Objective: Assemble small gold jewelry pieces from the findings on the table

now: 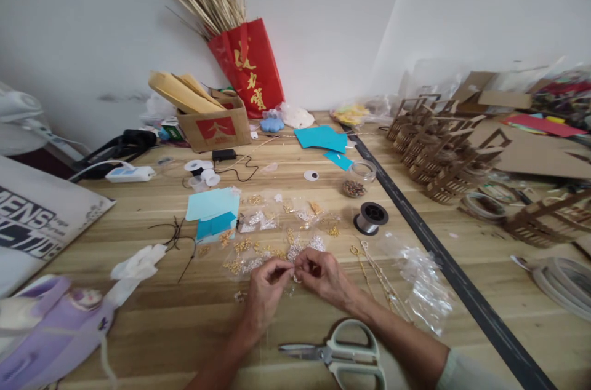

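Both of my hands meet at the front middle of the table. Thumb and fingers pinched, my left hand touches or nearly touches the fingertips of my right hand, which pinches too. A tiny pale, shiny piece shows at the right fingertips; its kind is too small to tell. Just beyond lie clear bags of silver findings and gold findings. Right of my right hand are gold and silver chains. Below the hands, white-handled scissors lie with blades pointing left.
A wire spool stands near a clear jar of beads. Crumpled plastic bags lie at the right, beside a dark strip. Teal cards, a purple glue gun-like object and woven baskets surround the work area.
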Demonstrator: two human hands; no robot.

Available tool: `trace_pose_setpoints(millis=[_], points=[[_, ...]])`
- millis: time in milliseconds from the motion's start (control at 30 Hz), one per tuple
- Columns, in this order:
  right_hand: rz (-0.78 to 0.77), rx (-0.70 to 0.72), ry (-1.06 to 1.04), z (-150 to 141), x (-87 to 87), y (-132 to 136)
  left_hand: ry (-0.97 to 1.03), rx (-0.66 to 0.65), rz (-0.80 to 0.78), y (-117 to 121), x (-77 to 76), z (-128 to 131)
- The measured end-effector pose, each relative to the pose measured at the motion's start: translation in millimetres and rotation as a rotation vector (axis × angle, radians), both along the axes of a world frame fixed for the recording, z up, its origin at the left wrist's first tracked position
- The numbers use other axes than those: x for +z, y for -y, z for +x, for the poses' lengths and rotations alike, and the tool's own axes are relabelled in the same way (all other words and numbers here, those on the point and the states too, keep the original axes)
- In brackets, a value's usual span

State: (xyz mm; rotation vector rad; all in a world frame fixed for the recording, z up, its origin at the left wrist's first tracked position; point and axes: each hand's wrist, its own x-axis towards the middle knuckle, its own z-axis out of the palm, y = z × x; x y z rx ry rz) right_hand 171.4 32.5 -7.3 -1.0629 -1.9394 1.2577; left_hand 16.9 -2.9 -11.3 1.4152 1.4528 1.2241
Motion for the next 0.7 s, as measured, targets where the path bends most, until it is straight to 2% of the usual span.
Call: trace_pose_setpoints(millis=[100, 367, 500, 700], points=[[0.008, -0.015, 0.015, 0.0, 0.6, 0.3, -0.035, 0.009, 0.01, 0.2, -0.8, 0.4], [0.014, -0.085, 0.032, -3.5, -0.6, 3.1, -0.168, 0.01, 0.179, 1.3, -1.4, 3.3], [0.045, -0.109, 0.046, -5.4, 1.6, 5.7, -0.189, 0.017, 0.168, 1.0, -3.4, 3.2], [0.152, -0.059, 0.029, -5.1, 6.7, 9.5, -0.182, 0.05, 0.104, 1.0, -9.9, 0.2]])
